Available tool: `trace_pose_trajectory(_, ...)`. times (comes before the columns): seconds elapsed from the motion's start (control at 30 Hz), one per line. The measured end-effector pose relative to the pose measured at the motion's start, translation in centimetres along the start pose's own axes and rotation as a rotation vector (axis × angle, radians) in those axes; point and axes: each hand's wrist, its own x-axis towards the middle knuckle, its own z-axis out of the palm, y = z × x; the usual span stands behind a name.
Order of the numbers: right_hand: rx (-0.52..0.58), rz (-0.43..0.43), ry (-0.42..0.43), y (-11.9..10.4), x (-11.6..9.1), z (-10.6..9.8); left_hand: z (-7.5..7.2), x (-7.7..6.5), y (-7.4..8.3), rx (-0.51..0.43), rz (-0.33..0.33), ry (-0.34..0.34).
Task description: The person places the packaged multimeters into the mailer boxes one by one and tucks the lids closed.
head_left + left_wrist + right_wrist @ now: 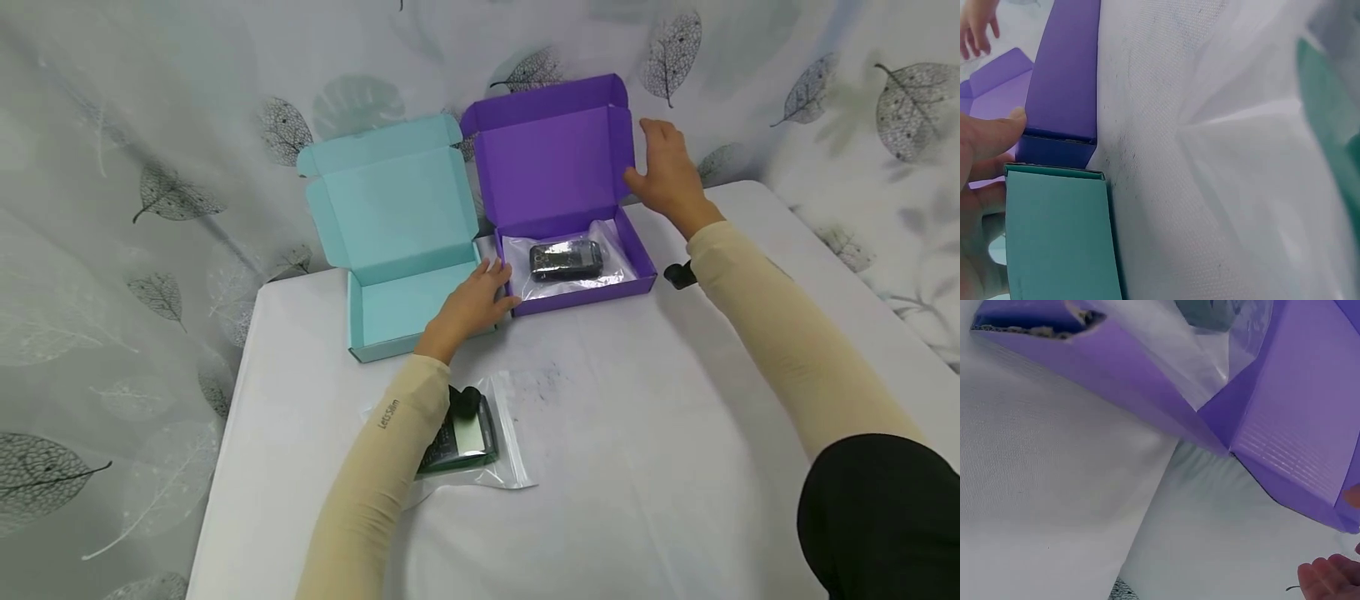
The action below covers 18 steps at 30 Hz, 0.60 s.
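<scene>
A purple cardboard box (557,165) stands with its lid raised. In it lies a black device (566,260) on or inside a clear plastic bag (617,260). To its left is an open teal box (393,218), its floor bare where visible. My left hand (471,302) rests where the two boxes meet, thumb touching the purple box's front left corner and fingers over the teal box's right wall. My right hand (666,171) is beside the purple lid's right edge, fingers extended, thumb by the side flap; whether it touches is unclear.
Under my left forearm, a clear bag (517,454) holds a dark item with a pale label (470,433), partly hidden by the sleeve. A white cloth covers the table (637,467). A leaf-patterned curtain (360,50) hangs close behind the lids.
</scene>
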Motion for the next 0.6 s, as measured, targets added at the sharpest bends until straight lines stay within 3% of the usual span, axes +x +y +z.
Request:
trace_pose_trajectory(0.3,0.176,0.092,-0.065,0.5,1.0,0.1,0.2,0.0,-0.2,0.011,0.013,0.015)
trace_pose_trajectory(0.6,0.260,0.152,-0.117,-0.3,1.3,0.2,0.2,0.0,-0.2,0.014,0.001,0.011)
